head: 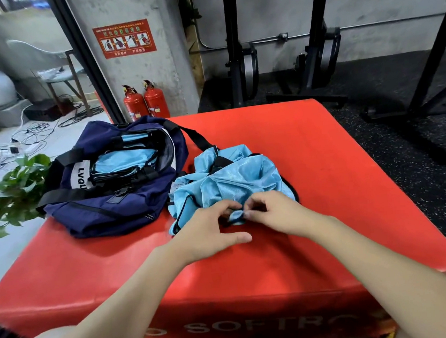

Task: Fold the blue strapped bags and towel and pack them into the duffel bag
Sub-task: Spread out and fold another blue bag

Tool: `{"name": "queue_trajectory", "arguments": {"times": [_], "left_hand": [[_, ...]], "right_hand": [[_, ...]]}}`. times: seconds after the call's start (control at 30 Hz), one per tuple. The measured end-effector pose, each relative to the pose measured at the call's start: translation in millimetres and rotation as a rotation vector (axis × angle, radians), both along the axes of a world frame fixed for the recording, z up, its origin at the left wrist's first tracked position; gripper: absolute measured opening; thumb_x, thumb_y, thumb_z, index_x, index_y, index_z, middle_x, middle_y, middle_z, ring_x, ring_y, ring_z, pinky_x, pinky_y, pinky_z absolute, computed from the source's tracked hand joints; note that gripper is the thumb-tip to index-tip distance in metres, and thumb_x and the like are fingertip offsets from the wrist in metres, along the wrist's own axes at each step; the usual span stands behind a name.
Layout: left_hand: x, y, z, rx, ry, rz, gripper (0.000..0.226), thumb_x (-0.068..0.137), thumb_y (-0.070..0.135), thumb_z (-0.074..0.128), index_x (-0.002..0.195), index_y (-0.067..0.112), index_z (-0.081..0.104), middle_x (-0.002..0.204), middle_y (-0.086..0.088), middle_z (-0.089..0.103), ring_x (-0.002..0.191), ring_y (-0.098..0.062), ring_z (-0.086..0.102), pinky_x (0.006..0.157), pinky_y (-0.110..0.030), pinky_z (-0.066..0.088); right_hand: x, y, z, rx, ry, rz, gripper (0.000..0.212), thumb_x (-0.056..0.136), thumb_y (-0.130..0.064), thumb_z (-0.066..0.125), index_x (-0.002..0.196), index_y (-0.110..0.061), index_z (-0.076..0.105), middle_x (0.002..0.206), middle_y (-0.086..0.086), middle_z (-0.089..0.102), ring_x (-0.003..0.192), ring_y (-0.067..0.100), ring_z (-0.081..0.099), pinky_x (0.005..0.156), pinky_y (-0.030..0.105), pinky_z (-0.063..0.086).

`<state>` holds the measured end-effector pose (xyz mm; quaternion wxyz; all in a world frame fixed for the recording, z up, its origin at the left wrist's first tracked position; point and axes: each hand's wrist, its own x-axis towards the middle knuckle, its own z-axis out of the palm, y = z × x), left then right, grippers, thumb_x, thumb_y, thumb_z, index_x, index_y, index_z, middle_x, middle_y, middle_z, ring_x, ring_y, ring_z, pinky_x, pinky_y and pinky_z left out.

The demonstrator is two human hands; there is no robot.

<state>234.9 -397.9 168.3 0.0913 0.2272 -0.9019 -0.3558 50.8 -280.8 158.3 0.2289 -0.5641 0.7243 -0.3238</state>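
Blue bag (228, 184) crumpled on red tabletop (323, 160), right of open duffel (114, 175). Left hand (211, 229) and right hand (271, 213) at its near edge, both apparently pinching fabric; fingertips partly hidden.

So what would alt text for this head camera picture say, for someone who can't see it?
Two bare hands, left hand and right hand, pinch the near edge of a crumpled light blue fabric bag on a red padded block. Beside it lies an open navy duffel bag already holding light blue items.
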Motion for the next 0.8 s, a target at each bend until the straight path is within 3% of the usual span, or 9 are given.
{"name": "queue_trajectory", "arguments": {"times": [0.13, 0.23, 0.3, 0.43, 0.53, 0.63, 0.73, 0.8], "left_hand": [[-6.9, 8.2, 12.3, -0.035, 0.292, 0.117, 0.021, 0.084, 0.019, 0.079, 0.102, 0.025, 0.07, 0.088, 0.011, 0.073, 0.085, -0.001, 0.066, 0.084, -0.023, 0.052], [-13.5, 15.2, 32.8, 0.1, 0.45, 0.207, 0.009, 0.089, 0.012, 0.074, 0.092, 0.021, 0.074, 0.081, 0.006, 0.073, 0.074, -0.005, 0.065, 0.072, -0.017, 0.049], [-16.2, 16.3, 44.2, 0.201, 0.494, 0.236, 0.008, 0.09, 0.012, 0.073, 0.09, 0.021, 0.074, 0.079, 0.006, 0.073, 0.071, -0.005, 0.063, 0.069, -0.018, 0.048], [-17.0, 6.8, 65.7, 0.259, 0.556, 0.277, 0.006, 0.092, 0.013, 0.069, 0.089, 0.017, 0.073, 0.083, -0.005, 0.074, 0.076, -0.012, 0.063, 0.079, -0.041, 0.053], [-16.0, -4.6, 91.8, 0.277, 0.623, 0.304, 0.01, 0.093, 0.008, 0.066, 0.092, 0.014, 0.073, 0.09, -0.012, 0.076, 0.081, -0.016, 0.067, 0.087, -0.046, 0.054], [-13.8, -17.7, 123.6, 0.242, 0.652, 0.33, 0.013, 0.094, 0.012, 0.065, 0.089, 0.022, 0.073, 0.089, -0.012, 0.076, 0.079, -0.025, 0.068, 0.084, -0.045, 0.054], [-12.5, -30.6, 146.0, 0.142, 0.65, 0.357, 0.004, 0.092, 0.025, 0.067, 0.092, 0.028, 0.068, 0.08, -0.008, 0.074, 0.071, -0.021, 0.064, 0.082, -0.054, 0.056], [-9.5, -30.0, 160.7, 0.075, 0.619, 0.33, 0.009, 0.09, 0.027, 0.069, 0.092, 0.035, 0.066, 0.073, 0.0, 0.071, 0.062, -0.02, 0.058, 0.073, -0.053, 0.056]], "right_hand": [[4.0, 0.7, 20.9, -0.2, -0.229, -0.068, 0.005, 0.097, -0.017, 0.065, 0.093, -0.018, 0.062, 0.069, -0.005, 0.065, 0.062, 0.002, 0.054, 0.065, 0.021, 0.042], [3.7, 3.4, 36.5, -0.322, -0.326, -0.091, 0.016, 0.089, -0.027, 0.076, 0.101, -0.023, 0.064, 0.066, 0.012, 0.06, 0.061, 0.011, 0.049, 0.06, 0.029, 0.037], [-1.1, 4.3, 43.2, -0.356, -0.371, -0.108, 0.026, 0.083, -0.025, 0.082, 0.103, -0.028, 0.066, 0.067, 0.007, 0.057, 0.062, 0.013, 0.047, 0.061, 0.028, 0.037], [-14.0, 10.5, 49.1, -0.408, -0.293, -0.24, 0.031, 0.08, -0.006, 0.077, 0.09, -0.035, 0.072, 0.076, -0.013, 0.06, 0.064, 0.01, 0.049, 0.065, 0.033, 0.042], [-22.5, 18.3, 59.7, -0.426, -0.219, -0.367, 0.036, 0.077, 0.004, 0.07, 0.082, -0.031, 0.074, 0.082, -0.01, 0.07, 0.061, 0.009, 0.052, 0.064, 0.031, 0.045], [-29.1, 25.7, 83.3, -0.466, -0.179, -0.423, 0.032, 0.08, 0.001, 0.071, 0.082, -0.031, 0.075, 0.086, -0.012, 0.074, 0.068, 0.008, 0.062, 0.069, 0.03, 0.051], [-32.0, 26.9, 113.8, -0.549, -0.131, -0.427, 0.027, 0.088, -0.008, 0.07, 0.084, -0.033, 0.075, 0.089, -0.014, 0.075, 0.085, 0.009, 0.069, 0.081, 0.029, 0.054], [-29.3, 24.8, 136.2, -0.593, -0.065, -0.422, 0.025, 0.091, -0.011, 0.066, 0.087, -0.035, 0.073, 0.088, -0.016, 0.074, 0.085, 0.003, 0.067, 0.084, 0.028, 0.052]]}}
